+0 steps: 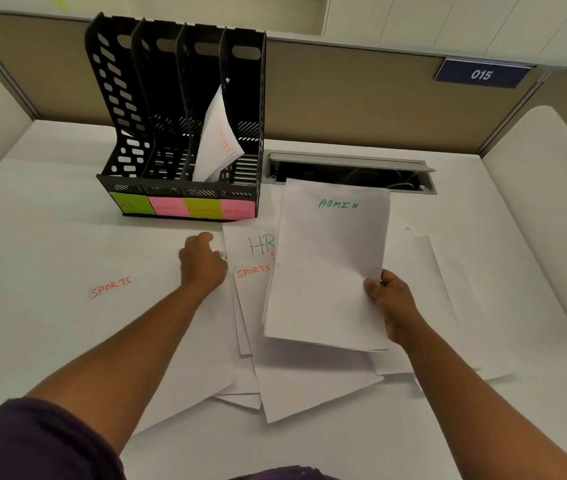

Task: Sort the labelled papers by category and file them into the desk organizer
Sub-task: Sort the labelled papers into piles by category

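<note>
- Fingers of right hand pinch the right edge of a thin stack topped by the ADMIN sheet, thumb on top; stack lifted and tilted, likely so the label can be read before filing.
- Left hand reaches onto the loose papers just left of the HR sheet; knuckles curled, but whether it pinches a sheet I cannot tell.
- Papers are thin, white and flat, fanned and overlapping on the white surface; one SPORTS sheet lies in the pile, another SPORTS sheet lies apart to the left.
- Organizer stands further back: black perforated plastic, four upright slots with green and pink sticky labels along the front.
- Filed papers curl over in the third slot from the left; the rest look empty, so sorting seems early.
- Open cable tray sits beside the organizer.
</note>
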